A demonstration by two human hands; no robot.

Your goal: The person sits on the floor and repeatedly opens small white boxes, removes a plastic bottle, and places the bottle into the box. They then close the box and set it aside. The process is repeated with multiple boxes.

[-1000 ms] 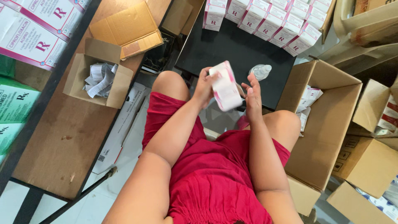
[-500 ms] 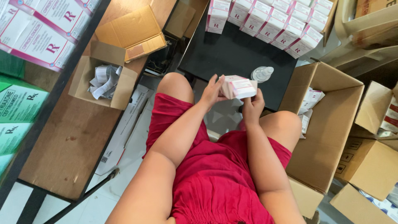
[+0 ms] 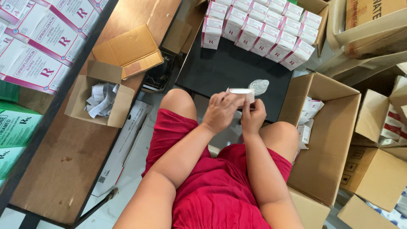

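Between my knees, both hands hold one small white and pink carton (image 3: 241, 92), seen edge-on and lying flat. My left hand (image 3: 220, 111) covers its near side from above, fingers wrapped over it. My right hand (image 3: 253, 117) grips its right end from below. A small clear bottle (image 3: 259, 86) lies just beyond the carton on the black tabletop (image 3: 220, 68). At the far edge of that tabletop stand rows of matching white and pink cartons (image 3: 263, 32).
A big open cardboard box (image 3: 335, 140) at my right knee holds more small cartons. A small open box (image 3: 101, 99) with folded paper leaflets sits on the brown table at left. More cardboard boxes are stacked at the right, and large cartons line the left edge.
The carton was upright a second ago; my hands have turned it flat and edge-on. The view has shifted slightly.
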